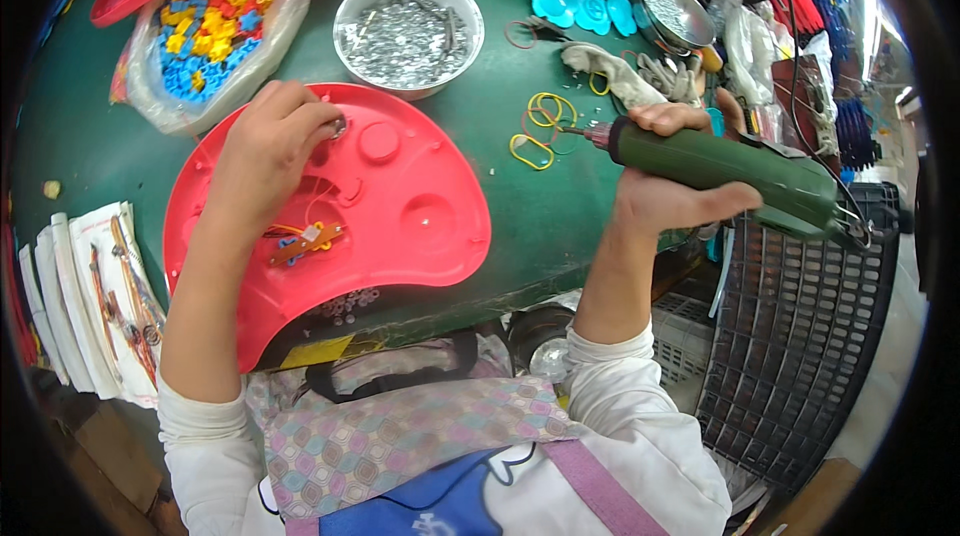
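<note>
A red plastic shell (pixel 440 151), curved like a bean, lies on the green table with its inside up. At its far edge the fingers of my left hand (pixel 275 136) are pinched round a small round metallic part (pixel 338 127); its exact kind is hard to make out. Nearer to me in the shell is a small brown circuit board (pixel 325 244) with blue and yellow pieces and thin wires. My right hand (pixel 660 176) grips a green electric screwdriver (pixel 720 171), held right of the shell with its bit pointing left.
Beyond the shell stand a white bowl of small metal parts (pixel 405 41) and a bag of coloured plastic pieces (pixel 210 26). Rubber bands (pixel 545 121), a glove (pixel 620 76) and a metal bowl (pixel 675 14) lie to the right. A black crate (pixel 800 326) is at the right.
</note>
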A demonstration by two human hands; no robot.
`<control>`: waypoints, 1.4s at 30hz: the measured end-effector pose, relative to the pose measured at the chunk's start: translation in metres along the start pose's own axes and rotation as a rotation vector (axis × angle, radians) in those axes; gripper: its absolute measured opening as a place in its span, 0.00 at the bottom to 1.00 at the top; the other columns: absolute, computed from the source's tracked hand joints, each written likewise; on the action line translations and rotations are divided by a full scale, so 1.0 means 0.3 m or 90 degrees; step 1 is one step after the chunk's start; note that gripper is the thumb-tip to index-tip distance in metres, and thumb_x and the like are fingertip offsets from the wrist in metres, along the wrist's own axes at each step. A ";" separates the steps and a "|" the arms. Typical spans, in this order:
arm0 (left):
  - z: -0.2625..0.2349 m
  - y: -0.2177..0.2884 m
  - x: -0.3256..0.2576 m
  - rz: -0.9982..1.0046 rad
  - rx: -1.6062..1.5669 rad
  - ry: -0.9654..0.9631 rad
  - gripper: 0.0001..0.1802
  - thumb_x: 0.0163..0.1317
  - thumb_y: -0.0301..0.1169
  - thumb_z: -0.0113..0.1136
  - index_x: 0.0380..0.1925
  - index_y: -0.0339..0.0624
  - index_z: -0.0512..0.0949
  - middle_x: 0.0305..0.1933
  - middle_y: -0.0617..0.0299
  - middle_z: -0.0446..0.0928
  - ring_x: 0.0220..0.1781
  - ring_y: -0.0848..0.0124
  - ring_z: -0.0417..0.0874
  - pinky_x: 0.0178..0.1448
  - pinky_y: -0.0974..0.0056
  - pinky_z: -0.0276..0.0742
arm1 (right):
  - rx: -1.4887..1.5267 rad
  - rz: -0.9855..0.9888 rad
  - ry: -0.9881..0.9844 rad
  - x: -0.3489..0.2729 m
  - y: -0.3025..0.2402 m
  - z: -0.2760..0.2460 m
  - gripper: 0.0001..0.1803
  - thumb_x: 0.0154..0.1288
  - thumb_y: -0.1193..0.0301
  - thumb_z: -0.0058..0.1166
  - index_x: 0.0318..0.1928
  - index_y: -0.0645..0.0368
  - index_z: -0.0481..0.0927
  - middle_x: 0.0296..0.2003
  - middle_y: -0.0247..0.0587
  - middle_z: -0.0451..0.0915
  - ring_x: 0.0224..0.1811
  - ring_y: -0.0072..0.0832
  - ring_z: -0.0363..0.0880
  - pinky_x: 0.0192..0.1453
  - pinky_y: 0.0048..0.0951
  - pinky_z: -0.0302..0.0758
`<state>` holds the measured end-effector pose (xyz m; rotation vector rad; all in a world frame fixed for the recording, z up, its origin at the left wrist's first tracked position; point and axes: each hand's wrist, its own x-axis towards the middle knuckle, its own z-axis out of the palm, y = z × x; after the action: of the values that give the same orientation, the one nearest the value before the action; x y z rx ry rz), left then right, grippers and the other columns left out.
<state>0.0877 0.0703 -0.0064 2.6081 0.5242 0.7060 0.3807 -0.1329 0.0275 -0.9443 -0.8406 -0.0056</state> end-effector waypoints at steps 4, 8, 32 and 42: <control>0.023 0.070 -0.011 0.021 0.180 -0.022 0.16 0.57 0.23 0.62 0.47 0.35 0.81 0.40 0.55 0.77 0.46 0.57 0.79 0.50 0.55 0.79 | -0.141 0.048 -0.003 -0.026 0.035 -0.021 0.60 0.63 0.19 0.37 0.65 0.68 0.61 0.25 0.45 0.78 0.28 0.35 0.80 0.41 0.40 0.83; 0.037 0.113 -0.012 0.039 0.237 -0.017 0.17 0.56 0.22 0.59 0.48 0.32 0.80 0.44 0.54 0.75 0.48 0.55 0.78 0.55 0.53 0.78 | -0.207 -0.004 -0.010 0.006 0.095 -0.093 0.56 0.67 0.21 0.37 0.66 0.65 0.58 0.27 0.45 0.79 0.30 0.36 0.81 0.42 0.41 0.83; 0.020 0.135 0.019 -0.018 0.084 0.055 0.12 0.59 0.18 0.64 0.44 0.34 0.82 0.43 0.52 0.79 0.45 0.53 0.81 0.52 0.52 0.78 | 0.052 0.008 0.037 0.102 0.181 -0.077 0.54 0.67 0.23 0.40 0.63 0.67 0.64 0.28 0.47 0.82 0.30 0.36 0.83 0.38 0.40 0.83; -0.106 0.282 -0.081 -0.169 -0.260 -0.125 0.11 0.59 0.29 0.73 0.39 0.38 0.82 0.37 0.54 0.80 0.39 0.56 0.83 0.46 0.55 0.79 | 0.427 0.203 -0.265 -0.149 -0.114 0.326 0.67 0.51 0.13 0.42 0.71 0.60 0.65 0.26 0.38 0.77 0.28 0.32 0.77 0.36 0.38 0.81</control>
<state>0.0723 -0.0043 0.0477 2.1474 0.5820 0.4137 0.2760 -0.0992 0.0530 -0.4304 -0.9725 0.7284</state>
